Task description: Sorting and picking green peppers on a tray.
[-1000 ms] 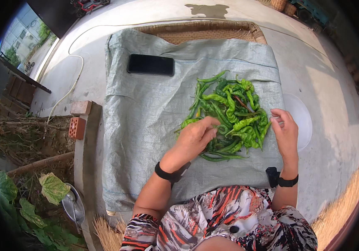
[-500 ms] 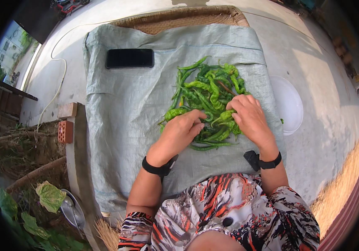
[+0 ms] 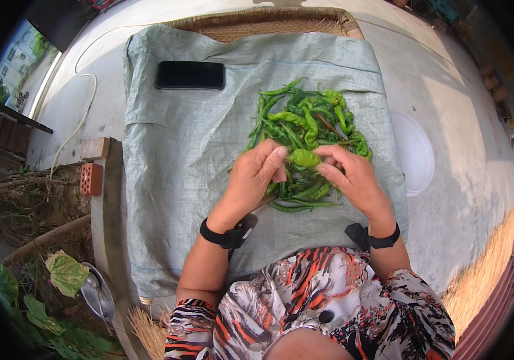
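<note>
Between my two hands a light green pepper [image 3: 304, 158] is held up over a heap of long, wrinkled green peppers [image 3: 293, 120]. My right hand [image 3: 356, 180] pinches its right end with thumb and forefinger. At the other end, the thumb and fingers of my left hand [image 3: 256, 174] are closed against its tip. Part of the heap is hidden behind my hands. The peppers lie on a pale grey-green woven sack [image 3: 173, 180] spread out before me. A black phone [image 3: 190, 75] rests on the sack at the far left.
Beyond the sack shows the rim of a woven basket tray [image 3: 269, 27]. To the right, on the concrete floor, sits a round white basin [image 3: 412, 153]. A red perforated brick [image 3: 91, 179] rests by the left ledge, near a metal bowl [image 3: 96, 294] and leafy plants.
My hands have come together over the heap and lifted a pepper between them. The right hand moved left and nearer to me; the left now meets the pepper's end.
</note>
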`<state>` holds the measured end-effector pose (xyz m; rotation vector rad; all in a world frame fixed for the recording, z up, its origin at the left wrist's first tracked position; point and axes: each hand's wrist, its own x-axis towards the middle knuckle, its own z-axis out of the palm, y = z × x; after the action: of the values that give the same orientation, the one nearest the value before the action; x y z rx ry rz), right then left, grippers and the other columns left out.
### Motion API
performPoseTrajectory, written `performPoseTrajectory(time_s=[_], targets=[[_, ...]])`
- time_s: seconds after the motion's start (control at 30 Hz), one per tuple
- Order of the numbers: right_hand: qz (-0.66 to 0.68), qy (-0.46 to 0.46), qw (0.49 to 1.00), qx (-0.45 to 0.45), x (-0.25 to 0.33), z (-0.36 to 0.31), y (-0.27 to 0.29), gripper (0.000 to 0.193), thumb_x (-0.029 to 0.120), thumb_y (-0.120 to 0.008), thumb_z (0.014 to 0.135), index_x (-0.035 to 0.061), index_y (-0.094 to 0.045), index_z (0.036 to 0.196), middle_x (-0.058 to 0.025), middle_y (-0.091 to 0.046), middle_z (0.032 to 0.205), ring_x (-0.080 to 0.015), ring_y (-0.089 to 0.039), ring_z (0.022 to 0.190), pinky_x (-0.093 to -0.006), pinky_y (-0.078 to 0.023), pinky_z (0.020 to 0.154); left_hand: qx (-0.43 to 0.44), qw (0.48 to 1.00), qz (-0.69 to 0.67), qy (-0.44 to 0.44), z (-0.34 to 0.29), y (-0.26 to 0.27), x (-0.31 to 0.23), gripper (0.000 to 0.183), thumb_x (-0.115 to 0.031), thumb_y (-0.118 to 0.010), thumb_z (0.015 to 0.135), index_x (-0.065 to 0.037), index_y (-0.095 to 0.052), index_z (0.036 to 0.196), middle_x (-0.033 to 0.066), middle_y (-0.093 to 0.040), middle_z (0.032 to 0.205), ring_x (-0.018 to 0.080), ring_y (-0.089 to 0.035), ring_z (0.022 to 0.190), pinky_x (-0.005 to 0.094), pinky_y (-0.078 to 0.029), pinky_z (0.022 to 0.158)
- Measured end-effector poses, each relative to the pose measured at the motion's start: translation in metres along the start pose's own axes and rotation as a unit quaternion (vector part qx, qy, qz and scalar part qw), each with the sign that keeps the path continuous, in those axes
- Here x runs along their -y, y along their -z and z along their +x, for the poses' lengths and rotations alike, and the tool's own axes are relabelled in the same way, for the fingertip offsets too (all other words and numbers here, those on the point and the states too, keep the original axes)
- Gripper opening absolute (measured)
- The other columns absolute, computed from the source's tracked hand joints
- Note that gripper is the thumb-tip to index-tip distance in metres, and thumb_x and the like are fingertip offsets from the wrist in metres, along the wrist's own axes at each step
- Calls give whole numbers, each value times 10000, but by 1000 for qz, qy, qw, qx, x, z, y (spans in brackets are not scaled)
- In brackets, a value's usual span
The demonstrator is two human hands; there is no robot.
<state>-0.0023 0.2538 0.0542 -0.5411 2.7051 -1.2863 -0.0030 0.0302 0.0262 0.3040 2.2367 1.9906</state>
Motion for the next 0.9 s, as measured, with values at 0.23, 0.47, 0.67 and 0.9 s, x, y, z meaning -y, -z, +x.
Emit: performPoseTrajectory(time_s=[0.23, 0.47, 0.67, 0.9], targets=[[390, -170, 904, 32, -29, -14, 14, 332, 315, -557, 989, 1, -602, 1087, 3, -570, 740, -73, -514, 603, -205, -417, 553, -61, 994, -87, -5, 3, -3, 7, 192, -200, -536, 1003, -16, -545, 1058, 21, -589, 773, 85, -553, 676, 217, -468, 629], [705, -67, 661, -249, -70, -23, 65, 356, 310, -521, 999, 28, -550, 1213, -42, -624, 966, -86, -504, 673, -249, -440, 611, -49, 997, -56, -5, 3, -1, 4, 159, -139, -536, 993, -17, -544, 1095, 13, -584, 784, 73, -545, 707, 223, -466, 636], [388, -147, 902, -121, -34, 10, 23, 409, 254, -608, 939, 31, -515, 1268, -55, -643, 1105, -107, -572, 717, -265, -474, 654, -24, 1000, 5, -16, 2, 1, 12, 178, -118, -549, 978, -4, -543, 1115, 25, -594, 795, 83, -559, 728, 232, -475, 650], [-150, -89, 982, -67, -32, 57, -23, 445, 245, -691, 817, 77, -516, 1190, -69, -659, 981, -228, -634, 779, -391, -480, 714, 14, 997, 72, -27, 1, 0, 14, 207, -89, -555, 961, 11, -540, 1142, 37, -607, 804, 95, -563, 711, 242, -476, 639]])
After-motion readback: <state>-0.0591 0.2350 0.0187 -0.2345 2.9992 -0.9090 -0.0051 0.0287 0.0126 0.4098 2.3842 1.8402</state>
